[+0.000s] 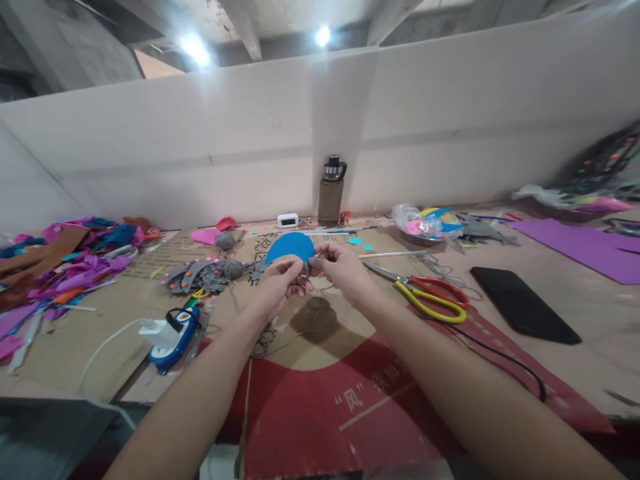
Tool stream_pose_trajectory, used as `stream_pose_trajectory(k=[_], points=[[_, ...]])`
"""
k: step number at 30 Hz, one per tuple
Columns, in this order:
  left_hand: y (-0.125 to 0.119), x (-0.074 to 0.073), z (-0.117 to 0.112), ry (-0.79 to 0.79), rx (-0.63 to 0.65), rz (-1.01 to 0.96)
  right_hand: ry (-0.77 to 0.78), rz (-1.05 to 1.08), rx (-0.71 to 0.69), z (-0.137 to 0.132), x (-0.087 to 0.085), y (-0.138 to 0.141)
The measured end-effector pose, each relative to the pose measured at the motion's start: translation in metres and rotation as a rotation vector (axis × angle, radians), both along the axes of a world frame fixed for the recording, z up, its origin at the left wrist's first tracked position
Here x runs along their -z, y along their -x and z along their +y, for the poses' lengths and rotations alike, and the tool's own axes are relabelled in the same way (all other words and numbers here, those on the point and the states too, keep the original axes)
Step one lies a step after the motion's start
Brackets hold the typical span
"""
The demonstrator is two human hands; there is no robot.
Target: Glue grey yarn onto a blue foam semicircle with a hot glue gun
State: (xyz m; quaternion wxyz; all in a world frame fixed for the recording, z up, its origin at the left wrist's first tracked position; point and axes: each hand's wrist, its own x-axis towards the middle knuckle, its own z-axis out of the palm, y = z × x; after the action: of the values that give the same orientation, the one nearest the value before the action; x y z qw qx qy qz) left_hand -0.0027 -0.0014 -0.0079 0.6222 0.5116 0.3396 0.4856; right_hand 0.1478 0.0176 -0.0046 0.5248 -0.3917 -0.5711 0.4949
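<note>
My left hand [280, 283] and my right hand [340, 267] meet above the cardboard-covered table [90, 347]. Both are closed in a pinch on a blue round foam piece [290, 247], which stands up behind the fingertips. A small grey bit shows between the fingers where the hands touch; I cannot make out what it is. A thin grey thread hangs down from the hands toward the table. Below them lies the shadow of the disc.
Scissors with red and yellow handles [430, 293] lie right of my hands, a black phone [523, 303] further right. A blue-and-white tool with a white plug [170, 333] is at the left. Coloured foam scraps [65, 267], grey pieces [210, 273], a water bottle [331, 190], purple sheet [585, 243].
</note>
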Motion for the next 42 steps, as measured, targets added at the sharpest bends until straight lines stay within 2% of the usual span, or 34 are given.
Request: stream_pose_trajectory(k=[3, 6, 12, 19, 24, 31, 37, 42], points=[[-0.001, 0.001, 0.001, -0.039, -0.018, 0.063, -0.002, 0.022, 0.007, 0.000, 0.001, 0.000], [-0.001, 0.002, 0.002, -0.085, -0.097, 0.115, -0.006, 0.024, -0.004, -0.001, 0.001, 0.001], [0.001, 0.000, 0.002, -0.065, -0.201, 0.030, 0.004, 0.041, -0.046, -0.003, 0.001, 0.003], [0.002, 0.002, 0.004, -0.069, -0.186, 0.092, -0.030, -0.042, 0.078, -0.003, 0.001, 0.003], [0.000, 0.003, 0.004, -0.043, -0.208, 0.057, -0.078, -0.103, 0.116, -0.005, 0.001, 0.003], [0.002, 0.005, 0.007, -0.035, -0.224, 0.126, -0.142, -0.147, 0.125, -0.006, 0.004, 0.003], [0.006, 0.001, 0.009, 0.018, -0.334, -0.030, -0.202, -0.266, 0.088, -0.006, 0.022, 0.012], [0.006, -0.002, 0.010, 0.109, -0.327, -0.164, -0.248, -0.396, -0.020, -0.013, 0.027, 0.016]])
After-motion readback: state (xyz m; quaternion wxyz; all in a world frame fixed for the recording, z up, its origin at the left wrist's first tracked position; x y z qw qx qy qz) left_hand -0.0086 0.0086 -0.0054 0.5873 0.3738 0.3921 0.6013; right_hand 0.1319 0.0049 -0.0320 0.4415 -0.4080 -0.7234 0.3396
